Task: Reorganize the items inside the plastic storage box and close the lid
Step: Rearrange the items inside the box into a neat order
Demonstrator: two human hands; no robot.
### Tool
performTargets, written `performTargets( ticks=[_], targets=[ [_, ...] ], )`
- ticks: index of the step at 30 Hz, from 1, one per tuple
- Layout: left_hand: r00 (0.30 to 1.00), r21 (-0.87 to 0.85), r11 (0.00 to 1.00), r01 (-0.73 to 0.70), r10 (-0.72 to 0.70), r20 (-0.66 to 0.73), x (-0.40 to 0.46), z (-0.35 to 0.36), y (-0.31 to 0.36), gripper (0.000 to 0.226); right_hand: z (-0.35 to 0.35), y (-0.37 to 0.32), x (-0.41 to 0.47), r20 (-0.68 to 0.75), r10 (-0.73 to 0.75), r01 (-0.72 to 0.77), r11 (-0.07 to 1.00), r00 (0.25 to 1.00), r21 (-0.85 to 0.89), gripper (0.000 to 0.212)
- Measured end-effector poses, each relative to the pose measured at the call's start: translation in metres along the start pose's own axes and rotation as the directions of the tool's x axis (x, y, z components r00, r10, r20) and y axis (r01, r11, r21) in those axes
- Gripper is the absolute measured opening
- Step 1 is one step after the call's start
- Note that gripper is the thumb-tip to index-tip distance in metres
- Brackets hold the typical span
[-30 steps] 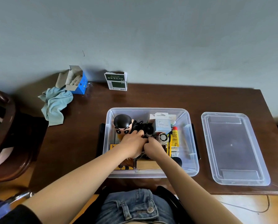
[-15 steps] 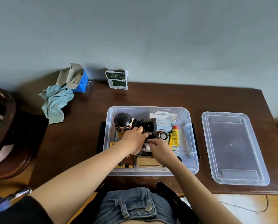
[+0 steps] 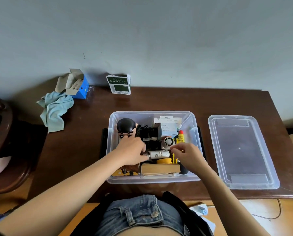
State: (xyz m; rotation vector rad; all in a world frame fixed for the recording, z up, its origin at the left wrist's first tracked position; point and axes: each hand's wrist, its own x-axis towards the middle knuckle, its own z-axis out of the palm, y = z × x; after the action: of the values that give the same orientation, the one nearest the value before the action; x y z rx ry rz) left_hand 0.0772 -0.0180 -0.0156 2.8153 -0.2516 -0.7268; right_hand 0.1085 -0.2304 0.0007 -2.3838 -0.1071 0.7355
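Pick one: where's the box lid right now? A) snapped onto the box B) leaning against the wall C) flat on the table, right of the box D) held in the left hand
C: the clear lid lies flat on the table to the right of the open storage box, apart from both hands.

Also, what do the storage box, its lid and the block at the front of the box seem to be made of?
Storage box: clear, slightly frosted plastic; its contents show through the walls.
Lid: the same translucent plastic, glossy; the dark table shows through it.
Block: probably wood, matt light tan, though the grain is too faint to be sure.
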Motion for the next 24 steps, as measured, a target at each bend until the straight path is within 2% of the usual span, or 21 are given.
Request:
performTargets(
  ticks=[2, 5, 7, 9, 12, 14, 16, 19, 21, 24],
  targets=[
    [0.997, 0.106, 0.994, -0.004, -0.004, 0.074, -0.003, 0.003, 0.001, 0.039, 0.001, -0.001, 0.001, 0.020, -0.004, 0.005, 1.000, 1.000, -0.031, 0.021],
    [0.993, 0.184, 0.983, -0.016, -0.007, 0.121, 0.000, 0.005, 0.008, 0.029, 0.004, -0.002, 0.002, 0.042, -0.009, 0.012, 0.997, 0.999, -0.078, 0.022],
    [0.996, 0.199, 0.980, -0.010, -0.009, 0.091, 0.003, 0.003, 0.014, 0.024, 0.005, 0.000, 0.001, 0.044, -0.015, 0.019, 0.996, 0.999, -0.085, 0.021],
    [1.000, 0.162, 0.987, -0.007, 0.008, -0.005, 0.004, 0.003, 0.018, 0.029, 0.005, 0.004, 0.000, 0.038, -0.020, 0.022, 0.997, 0.999, -0.077, 0.021],
    [0.994, -0.080, 0.997, -0.016, 0.007, -0.113, 0.003, 0.002, 0.018, 0.034, 0.003, 0.011, -0.001, 0.007, -0.032, 0.032, 0.997, 0.999, -0.074, 0.020],
    [0.992, -0.292, 0.956, -0.042, 0.005, -0.126, 0.001, -0.001, 0.016, 0.028, 0.002, 0.012, -0.002, -0.024, -0.058, 0.056, 0.995, 0.998, -0.085, 0.018],
    [0.992, -0.432, 0.899, -0.078, 0.027, -0.124, -0.002, -0.003, 0.015, 0.023, 0.001, 0.011, -0.002, -0.033, -0.096, 0.093, 0.991, 0.995, -0.093, 0.019],
    [0.987, -0.548, 0.828, -0.120, 0.041, -0.155, -0.009, -0.005, 0.017, 0.020, 0.002, 0.006, 0.002, -0.003, -0.152, 0.149, 0.976, 0.988, -0.157, 0.025],
    [0.982, -0.598, 0.790, -0.140, 0.035, -0.184, -0.013, -0.006, 0.018, 0.020, 0.004, 0.002, 0.006, 0.067, -0.160, 0.171, 0.963, 0.985, -0.210, 0.030],
    [0.984, -0.662, 0.735, -0.148, 0.042, -0.174, -0.017, -0.005, 0.017, 0.022, 0.014, 0.000, 0.007, 0.122, -0.185, 0.213, 0.931, 0.975, -0.295, 0.045]
  ],
)
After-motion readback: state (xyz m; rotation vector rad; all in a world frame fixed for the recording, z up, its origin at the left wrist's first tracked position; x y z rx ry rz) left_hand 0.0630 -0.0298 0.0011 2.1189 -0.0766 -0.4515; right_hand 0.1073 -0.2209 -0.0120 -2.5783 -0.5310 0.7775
